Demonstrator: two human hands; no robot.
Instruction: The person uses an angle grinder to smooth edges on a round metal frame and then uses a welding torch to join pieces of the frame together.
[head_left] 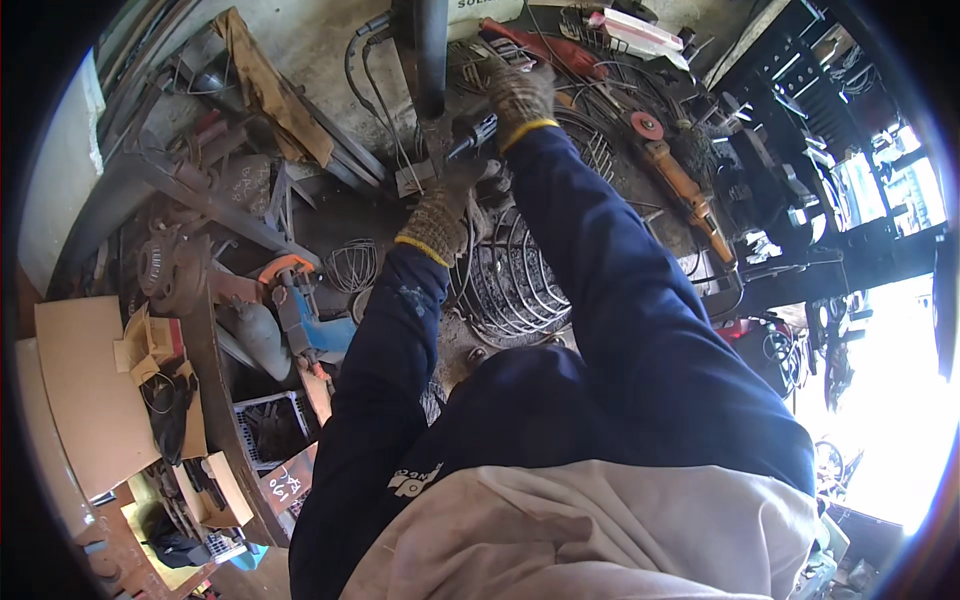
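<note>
At the near left, a cardboard box [233, 488] holds dark, rod-like parts, and the grey plastic crate [243, 437] near it contains jumbled dark pieces. Farther out, the left gloved hand [438, 215] sits just short of a dark cylindrical tool with a pointed tip [483, 130]. The right gloved hand [522, 98] reaches beyond, near cables [590, 110]. I cannot tell whether either hand's fingers grip anything. Handling seems under way; nothing looks visibly finished, and what remains is unclear.
</note>
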